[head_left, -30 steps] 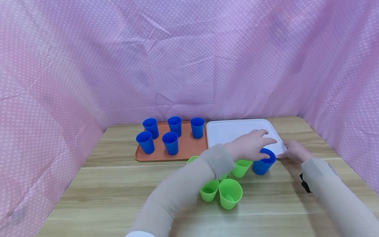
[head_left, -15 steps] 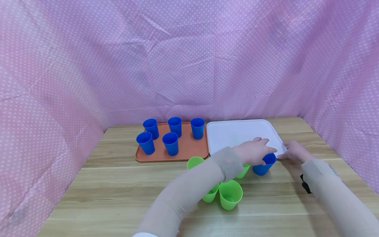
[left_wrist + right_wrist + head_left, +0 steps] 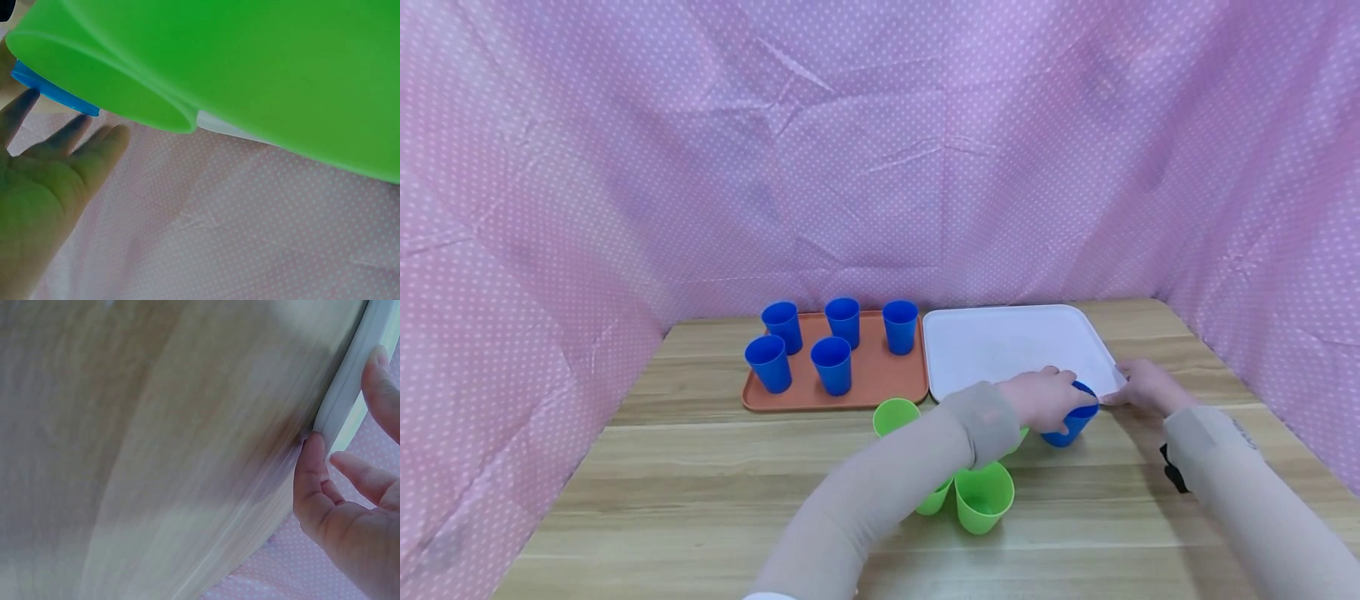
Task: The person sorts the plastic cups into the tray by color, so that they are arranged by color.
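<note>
My left hand reaches over a blue cup on the table, fingers at its rim and thumb by its near side. In the left wrist view the fingers are spread, with fingertips right at the blue cup. Close in front of that camera loom a large green cup and a smaller-looking green cup. At the near right corner of the white tray, my right hand holds the edge. The right wrist view has its fingers and thumb about the tray's corner.
Several blue cups stand upright on an orange-brown tray left of the white one. Green cups stand grouped on the wooden table, partly hidden under my left sleeve. A pink dotted cloth hangs behind and at both sides.
My left hand has lowered onto the blue cup from above, its fingers drawing closer to the rim. My right hand stays at the white tray's corner. The cups keep their places.
</note>
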